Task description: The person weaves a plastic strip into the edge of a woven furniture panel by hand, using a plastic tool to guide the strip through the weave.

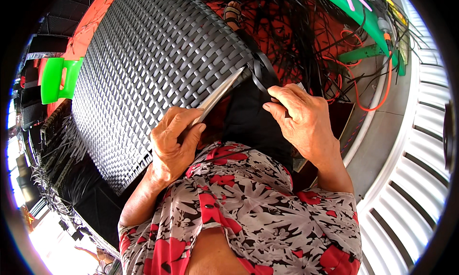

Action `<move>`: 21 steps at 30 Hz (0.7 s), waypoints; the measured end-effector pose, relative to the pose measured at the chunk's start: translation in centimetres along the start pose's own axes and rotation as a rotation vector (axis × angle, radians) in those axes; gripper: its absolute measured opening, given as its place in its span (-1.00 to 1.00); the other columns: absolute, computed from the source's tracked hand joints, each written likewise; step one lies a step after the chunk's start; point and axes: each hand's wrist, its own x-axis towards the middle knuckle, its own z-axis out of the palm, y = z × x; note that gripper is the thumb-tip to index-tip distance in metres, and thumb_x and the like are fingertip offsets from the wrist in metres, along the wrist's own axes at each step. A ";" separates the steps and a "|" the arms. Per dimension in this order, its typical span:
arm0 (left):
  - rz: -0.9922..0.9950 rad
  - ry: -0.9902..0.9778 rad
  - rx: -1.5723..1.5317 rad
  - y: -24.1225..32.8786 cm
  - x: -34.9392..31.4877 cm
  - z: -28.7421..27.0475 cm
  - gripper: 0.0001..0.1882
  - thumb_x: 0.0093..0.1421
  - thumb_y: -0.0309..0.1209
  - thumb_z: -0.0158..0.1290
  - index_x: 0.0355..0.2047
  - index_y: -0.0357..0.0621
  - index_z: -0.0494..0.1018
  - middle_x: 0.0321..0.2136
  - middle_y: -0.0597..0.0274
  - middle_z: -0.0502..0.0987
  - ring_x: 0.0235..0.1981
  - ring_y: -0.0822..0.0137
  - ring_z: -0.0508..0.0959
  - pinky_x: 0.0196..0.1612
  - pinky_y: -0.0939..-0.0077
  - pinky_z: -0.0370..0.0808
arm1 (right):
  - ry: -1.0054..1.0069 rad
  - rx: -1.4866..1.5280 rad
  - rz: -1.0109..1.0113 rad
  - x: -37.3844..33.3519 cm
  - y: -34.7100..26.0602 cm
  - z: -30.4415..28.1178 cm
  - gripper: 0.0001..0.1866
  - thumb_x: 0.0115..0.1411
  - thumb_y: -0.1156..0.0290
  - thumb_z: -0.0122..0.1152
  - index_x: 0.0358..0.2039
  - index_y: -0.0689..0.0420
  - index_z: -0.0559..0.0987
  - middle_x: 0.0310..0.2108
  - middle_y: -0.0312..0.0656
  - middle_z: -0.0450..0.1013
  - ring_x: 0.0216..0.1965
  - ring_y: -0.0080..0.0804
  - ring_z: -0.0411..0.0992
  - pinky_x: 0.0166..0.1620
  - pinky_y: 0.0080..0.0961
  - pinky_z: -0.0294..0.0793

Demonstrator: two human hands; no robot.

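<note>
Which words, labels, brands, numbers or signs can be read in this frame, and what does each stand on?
None can be read.
Woven dark grey panel: no lettering shows.
Pointed tool in the left hand: no lettering on its visible part.
Floral top: flower print only.
Any marks among the background items are too small or blurred to read.

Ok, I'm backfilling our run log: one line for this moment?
left hand: gripping pointed metal tool | tool tip: at woven panel edge | right hand: at black strip

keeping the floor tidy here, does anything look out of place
Yes: a loose tangle of thin black flat strips sprawls at the upper right, looking messy beside the neatly woven glossy dark-grey panel.
</note>
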 end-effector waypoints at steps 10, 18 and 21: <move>0.078 0.008 -0.003 -1.4 0.1 0.3 -0.71 -0.02 -0.68 0.19 -0.24 -0.26 0.48 -0.42 0.09 0.51 -0.52 0.29 0.52 -0.49 0.55 0.45 | 0.026 0.089 -0.002 -0.2 0.6 0.4 -0.79 0.06 0.45 0.27 -0.28 0.14 0.49 -0.51 -0.20 0.42 -0.60 -0.22 0.41 -0.57 -0.38 0.37; 0.145 0.030 0.002 -1.6 0.1 0.4 -0.73 -0.02 -0.68 0.19 -0.26 -0.29 0.49 -0.41 0.07 0.52 -0.47 0.25 0.55 -0.45 0.52 0.48 | 0.006 0.103 0.023 -0.2 0.3 0.1 -0.80 0.05 0.46 0.27 -0.29 0.17 0.50 -0.50 -0.17 0.44 -0.58 -0.21 0.43 -0.55 -0.38 0.38; 0.173 0.027 0.016 -1.8 0.1 0.4 -0.70 -0.02 -0.67 0.19 -0.22 -0.28 0.48 -0.42 0.08 0.51 -0.48 0.27 0.55 -0.46 0.52 0.47 | 0.005 0.105 0.027 -0.2 0.2 0.1 -0.80 0.05 0.46 0.27 -0.30 0.17 0.50 -0.50 -0.17 0.44 -0.58 -0.21 0.43 -0.55 -0.39 0.38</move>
